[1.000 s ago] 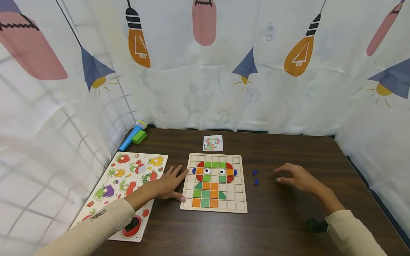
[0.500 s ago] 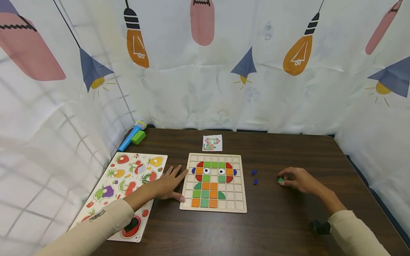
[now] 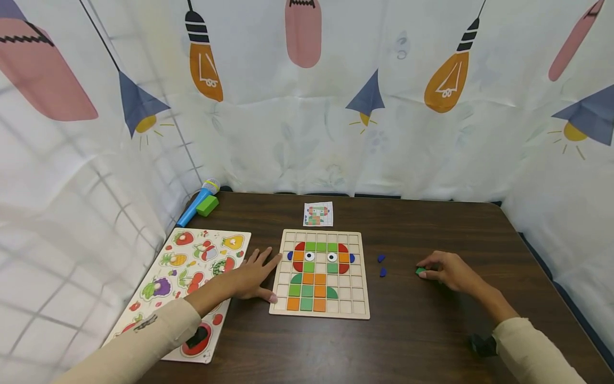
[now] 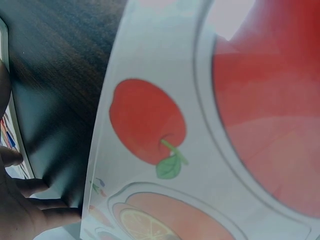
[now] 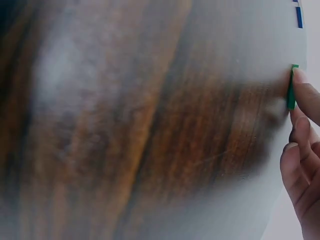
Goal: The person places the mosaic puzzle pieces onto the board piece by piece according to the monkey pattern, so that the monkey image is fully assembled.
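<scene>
A square wooden grid board (image 3: 352, 295) lies mid-table, bearing red, green, orange and blue pieces and two eye tiles set in a figure. My left hand (image 3: 254, 274) rests with spread fingers at the board's left edge, its thumb on the lower left corner. Right of the board, my right hand (image 3: 446, 271) pinches a small green puzzle piece (image 3: 420, 270) between thumb and fingers, low over the table. The right wrist view shows that green piece (image 5: 292, 87) edge-on at the fingertips. Two small blue pieces (image 3: 382, 272) lie between the board and my right hand.
A fruit puzzle board (image 3: 165, 261) lies at the left, under my left forearm. Behind it are a blue toy microphone (image 3: 194, 207) and a green block (image 3: 208, 206). A small printed card (image 3: 318, 214) showing a similar figure lies beyond the grid board.
My right hand has moved slightly right and down and now pinches the green piece, which did not show between its fingers a second ago. My left hand stays at the board.
</scene>
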{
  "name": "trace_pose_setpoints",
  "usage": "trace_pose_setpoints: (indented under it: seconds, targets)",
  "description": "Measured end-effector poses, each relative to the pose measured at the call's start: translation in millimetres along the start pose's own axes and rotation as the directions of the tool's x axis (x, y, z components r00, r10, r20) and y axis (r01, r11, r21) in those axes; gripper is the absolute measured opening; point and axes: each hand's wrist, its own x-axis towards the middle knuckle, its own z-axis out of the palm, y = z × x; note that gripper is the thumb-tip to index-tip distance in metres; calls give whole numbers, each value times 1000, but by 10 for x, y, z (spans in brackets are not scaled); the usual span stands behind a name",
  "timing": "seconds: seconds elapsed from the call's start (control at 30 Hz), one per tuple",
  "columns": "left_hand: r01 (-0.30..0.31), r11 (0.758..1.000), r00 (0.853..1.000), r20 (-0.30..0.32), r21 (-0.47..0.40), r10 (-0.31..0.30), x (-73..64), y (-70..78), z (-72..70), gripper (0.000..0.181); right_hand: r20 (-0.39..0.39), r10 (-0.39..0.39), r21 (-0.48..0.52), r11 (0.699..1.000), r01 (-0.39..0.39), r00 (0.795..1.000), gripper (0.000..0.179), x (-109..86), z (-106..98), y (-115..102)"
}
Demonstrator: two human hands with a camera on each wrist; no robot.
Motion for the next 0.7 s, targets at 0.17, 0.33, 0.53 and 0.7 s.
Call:
trace_pose_setpoints:
  seconds: [0.17, 0.33, 0.53, 0.7]
  targets:
    - [-12, 1000, 1000, -7, -8, 12, 1, -19, 12, 105, -35, -12, -28, 1000, 11, 999, 25, -12, 24, -22]
    - [-12, 1000, 1000, -6, -9, 12, 3, -25, 14, 105, -79, -5, -62, 998, 0, 997, 25, -23, 52, -55]
    - [-7, 1000, 1000, -6, -2, 7, 15, -13, 18, 106, -91, 12, -56, 998, -18, 996, 21, -44, 68, -64]
    - [-4, 1000, 1000, -1, 1, 4, 15, -15, 14, 105, -88, -1, -78, 997, -6, 996, 16, -50, 77, -71]
